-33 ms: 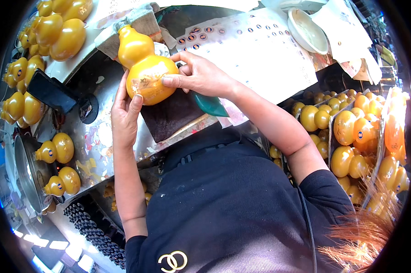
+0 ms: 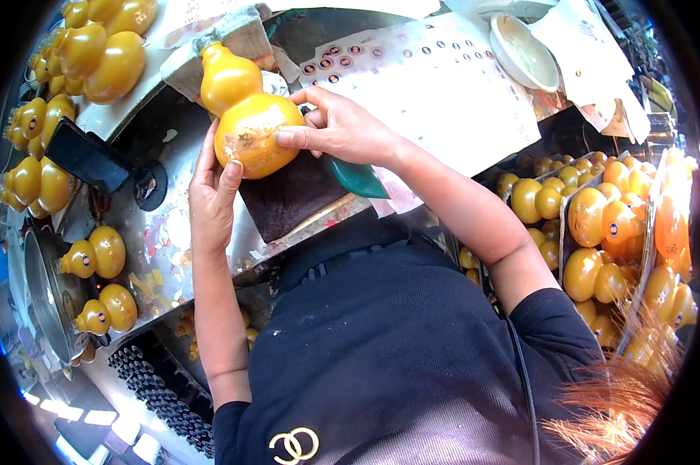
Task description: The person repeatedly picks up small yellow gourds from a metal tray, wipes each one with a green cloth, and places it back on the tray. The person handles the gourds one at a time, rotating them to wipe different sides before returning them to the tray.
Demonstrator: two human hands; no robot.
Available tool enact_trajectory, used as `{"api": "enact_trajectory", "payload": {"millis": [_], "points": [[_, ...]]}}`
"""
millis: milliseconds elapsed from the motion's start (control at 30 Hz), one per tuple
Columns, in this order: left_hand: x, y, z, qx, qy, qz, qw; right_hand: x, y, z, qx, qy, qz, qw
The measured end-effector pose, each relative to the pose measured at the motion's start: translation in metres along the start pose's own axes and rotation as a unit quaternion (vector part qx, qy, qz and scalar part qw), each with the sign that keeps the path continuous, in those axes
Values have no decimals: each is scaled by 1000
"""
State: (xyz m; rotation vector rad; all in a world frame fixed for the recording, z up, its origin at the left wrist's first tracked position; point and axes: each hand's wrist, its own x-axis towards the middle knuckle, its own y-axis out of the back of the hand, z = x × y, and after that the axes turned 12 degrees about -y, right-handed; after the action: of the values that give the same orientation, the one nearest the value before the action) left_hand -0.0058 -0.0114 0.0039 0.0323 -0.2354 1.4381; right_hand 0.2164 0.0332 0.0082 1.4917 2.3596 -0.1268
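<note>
A glossy yellow gourd-shaped bottle [image 2: 237, 85] is tilted between my hands, its narrow neck pointing away over a folded grey cloth [image 2: 245, 35]. My left hand [image 2: 214, 190] cups its lower bulb from the left, thumb on the near side. On the right, my right hand [image 2: 338, 128] grips the same bulb, its thumb pressed at the edge of a patch of gold-toned marking. Beneath lies a dark brown cloth pad [image 2: 288, 201] at the table's near edge. A green pointed piece [image 2: 357, 178] sticks out below my right wrist.
White sheets with small round stickers [image 2: 435, 93] spread to the right, near a white bowl [image 2: 524, 53]. A black phone-like stand [image 2: 90, 155] is on the left. More yellow gourds stand at left [image 2: 106, 252], and crates of gourds [image 2: 590, 209] sit at right.
</note>
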Motion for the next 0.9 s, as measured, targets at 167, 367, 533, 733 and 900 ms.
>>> {"api": "enact_trajectory", "payload": {"millis": [167,367,533,733,900], "points": [[1,1,0,13,-3,-8,1000,-1,-1,-2,-10,-2,15,1000],[4,4,-1,1,20,7,1000,2,-1,2,-27,6,23,999],[5,6,-4,13,7,-3,1000,7,0,7,-8,8,9,1000],[5,10,-9,12,-7,-13,1000,7,2,6,6,5,-11,1000],[6,14,-9,18,6,-22,1000,5,3,1,6,-4,-13,1000]]}}
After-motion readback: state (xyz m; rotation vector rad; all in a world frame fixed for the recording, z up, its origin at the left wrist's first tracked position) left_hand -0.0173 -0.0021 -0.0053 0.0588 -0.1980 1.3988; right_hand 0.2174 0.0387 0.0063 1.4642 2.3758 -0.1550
